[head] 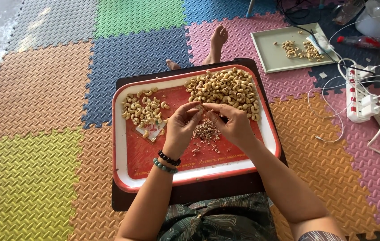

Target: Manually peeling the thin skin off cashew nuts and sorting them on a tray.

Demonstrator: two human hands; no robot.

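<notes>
I see my left hand (182,126) and right hand (229,121) pinching one cashew (200,107) between closed fingers at frame centre, above the red tray (145,156); I judge a slip could drop it into the peel scraps (206,131).

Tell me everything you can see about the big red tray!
The rectangular red tray with a white rim looks like plastic and lies flat on a dark board over colourful foam mats. It holds two piles of cashew nuts, the larger pile at its far right, and brown peel scraps mid-tray. Both hands hover above it.
</notes>
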